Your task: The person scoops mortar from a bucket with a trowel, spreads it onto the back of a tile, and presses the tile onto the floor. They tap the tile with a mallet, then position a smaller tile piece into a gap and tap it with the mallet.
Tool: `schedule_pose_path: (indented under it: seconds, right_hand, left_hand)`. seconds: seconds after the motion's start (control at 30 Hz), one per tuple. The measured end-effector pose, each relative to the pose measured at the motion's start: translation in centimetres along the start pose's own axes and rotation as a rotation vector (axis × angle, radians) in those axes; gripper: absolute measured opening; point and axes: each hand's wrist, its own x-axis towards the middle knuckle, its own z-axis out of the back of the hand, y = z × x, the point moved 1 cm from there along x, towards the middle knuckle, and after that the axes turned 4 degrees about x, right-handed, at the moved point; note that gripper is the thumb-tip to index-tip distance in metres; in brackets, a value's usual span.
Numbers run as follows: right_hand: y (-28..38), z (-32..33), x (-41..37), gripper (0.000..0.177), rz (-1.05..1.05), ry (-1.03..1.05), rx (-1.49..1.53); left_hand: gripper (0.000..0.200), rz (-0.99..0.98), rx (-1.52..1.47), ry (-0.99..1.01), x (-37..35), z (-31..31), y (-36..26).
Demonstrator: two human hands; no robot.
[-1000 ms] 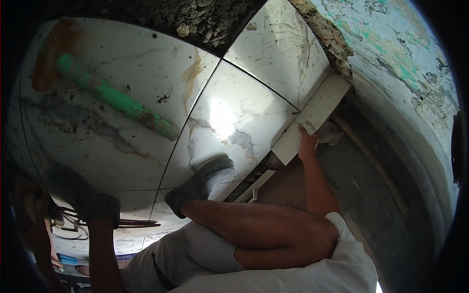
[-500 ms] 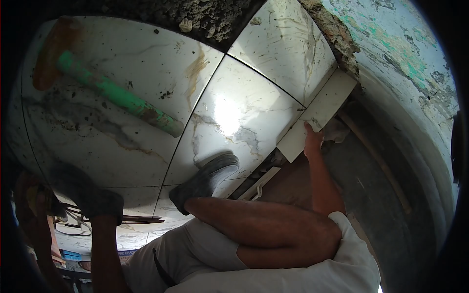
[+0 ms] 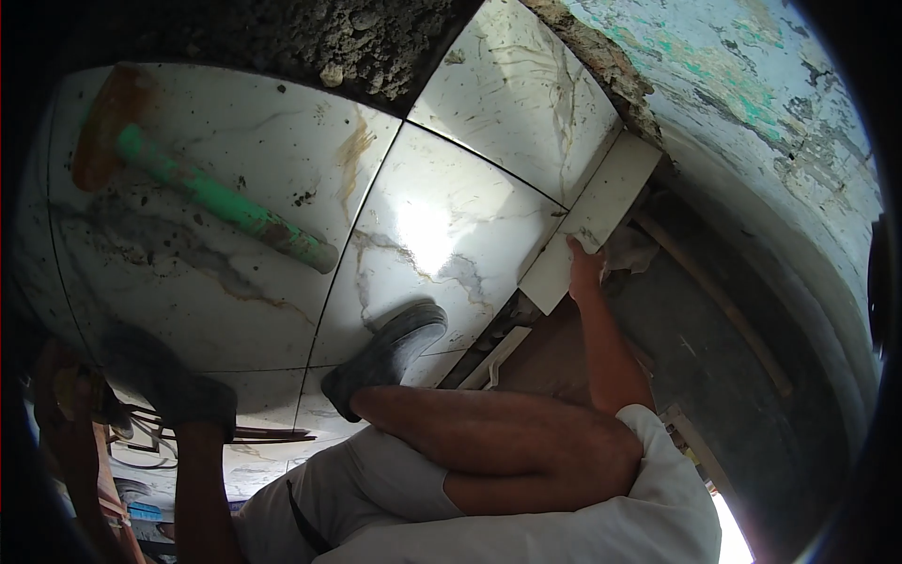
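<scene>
My right hand [image 3: 586,268] grips the edge of a narrow pale tile strip [image 3: 601,211], thumb on top and the other fingers mostly hidden beneath. The strip lies along the edge of the white marble-patterned floor tiles [image 3: 498,211]. At the dim far left, my left hand [image 3: 54,381] is closed around a yellowish and dark object [image 3: 75,393] whose kind I cannot make out. A mallet with a brown head [image 3: 111,127] and worn green handle [image 3: 225,199] lies on the tiles, apart from both hands.
Rough rubble [image 3: 376,56] borders the tiles at the top. A peeling blue-green wall [image 3: 742,94] rises at right above a grey lower surface [image 3: 714,310]. My dark shoes [image 3: 395,348] rest on the tiles. Thin dark rods [image 3: 272,435] and a pale cable [image 3: 141,461] lie lower left.
The view has shifted, so the tiles and mallet appear slightly lower and the strip a little further left. My right hand keeps its grip on the strip.
</scene>
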Motion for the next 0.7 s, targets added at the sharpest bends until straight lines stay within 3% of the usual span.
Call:
schedule_pose_path:
  seconds: [0.13, 0.17, 0.2, 0.3, 0.53, 0.7]
  right_hand:
    - [-0.6, 0.1, 0.5, 0.042, -0.055, 0.033, 0.003]
    - [-0.9, 0.1, 0.8, 0.042, -0.05, 0.035, 0.031]
    - [-1.2, 0.1, 0.9, 0.041, -0.007, 0.031, 0.015]
    - [-0.8, 0.3, 0.8, 0.042, 0.019, 0.05, 0.002]
    - [0.5, -0.6, -2.5, 0.044, 0.135, -0.078, -0.224]
    - [2.7, -0.5, -10.1, 0.043, 0.111, -0.011, -0.181]
  left_hand:
    - [0.045, -0.084, 0.011, 0.116, -0.2, 2.1, -0.8]
    - [0.045, 0.259, -0.032, -0.1, -2.4, 0.6, -1.5]
    - [0.045, 0.244, -0.015, -0.121, -2.6, 1.8, -1.5]
    - [0.047, 0.07, 0.095, 0.16, -3.0, 6.5, -1.0]
    - [0.04, -0.191, 0.135, 0.052, -1.6, 9.4, -5.3]
    - [0.039, -0.199, -0.102, -0.014, -0.7, 4.1, -2.9]
